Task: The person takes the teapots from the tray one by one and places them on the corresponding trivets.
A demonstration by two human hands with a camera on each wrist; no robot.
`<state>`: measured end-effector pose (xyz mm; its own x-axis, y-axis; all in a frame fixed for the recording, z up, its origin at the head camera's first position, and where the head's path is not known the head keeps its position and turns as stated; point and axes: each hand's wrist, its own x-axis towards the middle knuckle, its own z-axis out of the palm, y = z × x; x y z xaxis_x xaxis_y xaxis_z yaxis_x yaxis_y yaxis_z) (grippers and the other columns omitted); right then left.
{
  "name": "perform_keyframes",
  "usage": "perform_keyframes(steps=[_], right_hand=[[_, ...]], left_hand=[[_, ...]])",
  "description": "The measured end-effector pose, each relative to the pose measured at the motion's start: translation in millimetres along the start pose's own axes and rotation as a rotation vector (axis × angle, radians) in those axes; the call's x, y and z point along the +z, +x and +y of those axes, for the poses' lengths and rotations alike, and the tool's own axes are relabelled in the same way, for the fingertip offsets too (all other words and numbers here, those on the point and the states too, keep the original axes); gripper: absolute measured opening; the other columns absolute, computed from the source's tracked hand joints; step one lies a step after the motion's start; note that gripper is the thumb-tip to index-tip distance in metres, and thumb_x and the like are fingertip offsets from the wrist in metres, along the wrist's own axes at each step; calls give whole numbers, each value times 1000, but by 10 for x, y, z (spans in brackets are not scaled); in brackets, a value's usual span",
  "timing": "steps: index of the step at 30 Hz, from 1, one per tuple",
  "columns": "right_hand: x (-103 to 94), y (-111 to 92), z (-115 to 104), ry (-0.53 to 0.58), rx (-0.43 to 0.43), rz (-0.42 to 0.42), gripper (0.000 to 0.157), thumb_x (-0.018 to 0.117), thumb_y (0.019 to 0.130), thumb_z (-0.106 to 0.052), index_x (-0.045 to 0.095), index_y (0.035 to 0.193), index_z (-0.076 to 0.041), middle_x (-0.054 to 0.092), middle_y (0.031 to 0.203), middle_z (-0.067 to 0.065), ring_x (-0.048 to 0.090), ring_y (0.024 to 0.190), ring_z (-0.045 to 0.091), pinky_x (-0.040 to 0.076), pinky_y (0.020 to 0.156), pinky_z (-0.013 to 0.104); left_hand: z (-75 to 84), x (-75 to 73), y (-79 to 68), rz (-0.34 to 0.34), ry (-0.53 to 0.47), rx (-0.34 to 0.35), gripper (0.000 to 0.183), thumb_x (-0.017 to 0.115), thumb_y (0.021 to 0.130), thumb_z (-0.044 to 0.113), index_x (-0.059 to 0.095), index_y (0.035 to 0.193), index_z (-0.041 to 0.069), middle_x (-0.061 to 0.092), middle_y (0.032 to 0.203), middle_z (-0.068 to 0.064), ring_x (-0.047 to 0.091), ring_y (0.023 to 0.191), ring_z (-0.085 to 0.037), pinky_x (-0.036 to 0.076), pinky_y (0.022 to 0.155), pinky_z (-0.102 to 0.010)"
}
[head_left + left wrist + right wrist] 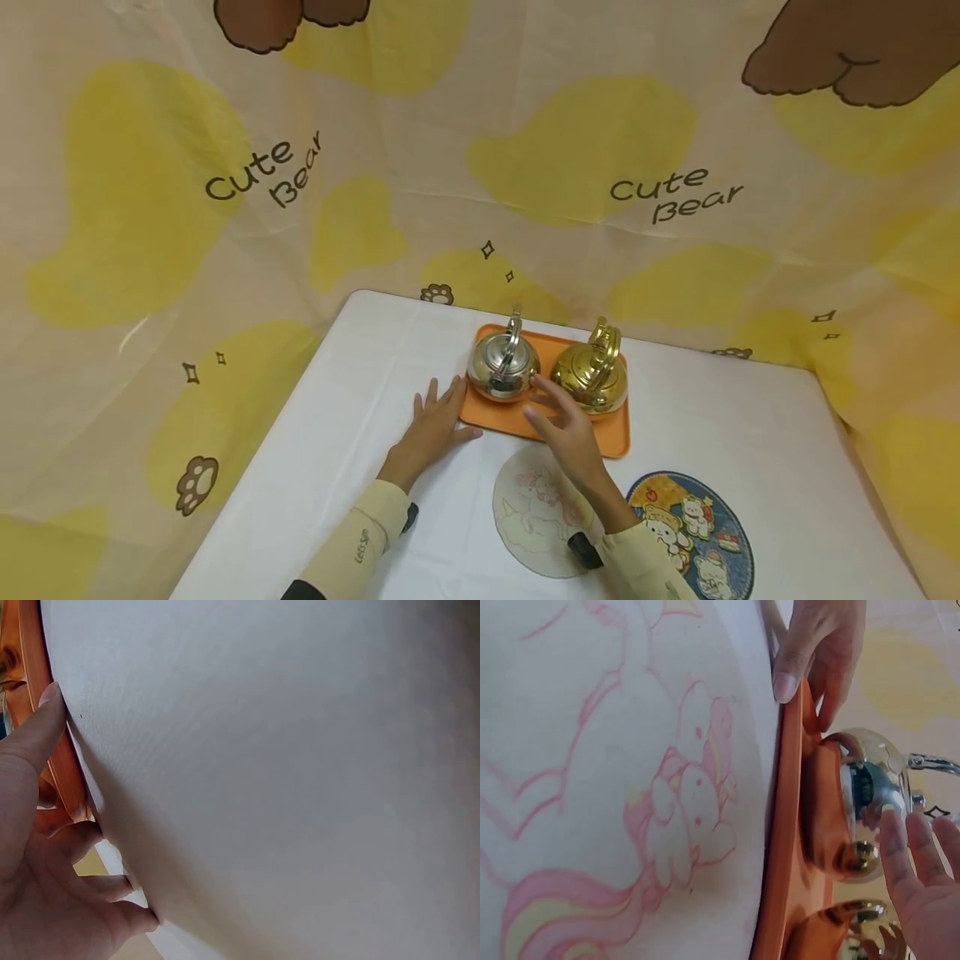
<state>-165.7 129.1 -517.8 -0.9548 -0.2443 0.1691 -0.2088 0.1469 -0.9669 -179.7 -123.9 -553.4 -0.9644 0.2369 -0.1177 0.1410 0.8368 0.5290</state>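
An orange tray (498, 418) carries a silver teapot (501, 357) on its left and a gold teapot (577, 371) on its right, both with arched handles. My left hand (429, 433) rests at the tray's near left corner, fingers spread. In the left wrist view its thumb (41, 724) lies along the tray's edge. My right hand (570, 437) is over the tray's front, between the two teapots, with loosely bent fingers and nothing held. Seen from the right wrist, its fingertips (892, 825) overlap the silver teapot's body (870, 795).
A pale round mat (525, 512) with a unicorn drawing lies in front of the tray, partly under the right forearm. Right of it is a blue round mat (731, 517) with cartoon bears. A patterned cloth (555, 150) hangs behind the white table (750, 417).
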Motion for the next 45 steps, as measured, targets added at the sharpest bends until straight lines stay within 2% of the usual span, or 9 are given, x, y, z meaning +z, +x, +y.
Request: perform_keyframes(steps=[5, 18, 25, 28, 32, 35, 42, 45], right_hand=[[58, 96, -23, 18, 2, 35, 58, 73, 102, -17, 52, 155, -5, 55, 154, 18, 57, 136, 45, 58, 93, 24], [123, 256, -60, 35, -3, 54, 53, 73, 102, -16, 57, 151, -5, 59, 150, 17, 63, 131, 42, 58, 93, 22], [182, 341, -55, 37, 17, 72, 48, 75, 101, -18, 62, 147, -8, 68, 139, 16, 68, 124, 37, 59, 91, 24], [210, 383, -68, 57, 27, 72, 47, 75, 101, -19, 63, 146, -10, 69, 138, 15, 69, 123, 34, 61, 92, 29], [248, 441, -82, 108, 46, 71, 47, 74, 102, -19, 63, 145, -8, 66, 143, 14, 68, 125, 33, 62, 95, 46], [271, 482, -83, 118, 64, 78, 48, 74, 101, -19, 62, 146, -6, 65, 145, 14, 68, 127, 33, 61, 96, 51], [309, 557, -87, 117, 69, 79, 50, 73, 102, -19, 61, 147, -3, 65, 144, 18, 69, 125, 34, 62, 94, 47], [316, 588, -92, 101, 55, 69, 50, 73, 103, -21, 61, 148, -3, 66, 143, 17, 70, 119, 32, 63, 91, 42]], left_hand=[[16, 12, -1, -5, 8, -7, 97, 74, 97, 46, 23, 169, 7, 27, 173, -18, 9, 160, -55, 9, 124, -76], [13, 47, 2, -7, 18, -12, 99, 74, 97, 47, 20, 170, 9, 26, 174, -17, 8, 160, -54, 9, 124, -76], [22, 33, -12, -12, 2, -23, 98, 75, 97, 46, 21, 170, 9, 25, 174, -16, 7, 160, -54, 7, 125, -75], [17, 30, -9, -10, 1, -24, 98, 75, 97, 46, 21, 170, 10, 25, 174, -16, 8, 160, -54, 7, 125, -75], [11, 32, -3, -9, 6, -24, 99, 75, 97, 47, 21, 170, 10, 26, 174, -16, 8, 161, -54, 8, 125, -75], [10, 32, -2, -5, 5, -20, 99, 75, 97, 47, 21, 170, 10, 26, 174, -16, 8, 160, -54, 8, 124, -76], [8, 22, -2, 7, 11, -13, 99, 75, 96, 47, 22, 170, 10, 27, 174, -17, 9, 160, -55, 9, 123, -77], [9, 17, -7, 8, 9, -19, 99, 76, 96, 47, 22, 170, 10, 27, 174, -17, 9, 160, -55, 9, 124, -77]])
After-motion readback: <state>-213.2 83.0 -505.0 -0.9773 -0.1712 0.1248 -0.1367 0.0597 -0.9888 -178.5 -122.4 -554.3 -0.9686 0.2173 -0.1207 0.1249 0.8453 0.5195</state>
